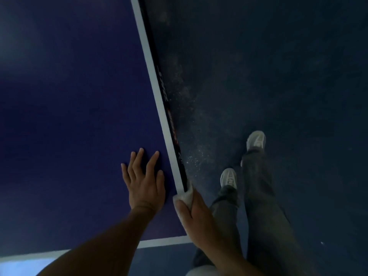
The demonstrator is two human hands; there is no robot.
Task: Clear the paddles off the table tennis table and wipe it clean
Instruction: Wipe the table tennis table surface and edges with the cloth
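- Left hand (144, 183) lies flat, fingers spread, on the dark blue table tennis table (75, 116) near its white edge line.
- Right hand (196, 213) grips a small white cloth (187, 197), pressing it against the table's side edge by the corner.

Dim, bluish light throughout. A pale sheen lies on the desk (59, 96) at far left. Edges look soft and slightly bowed.
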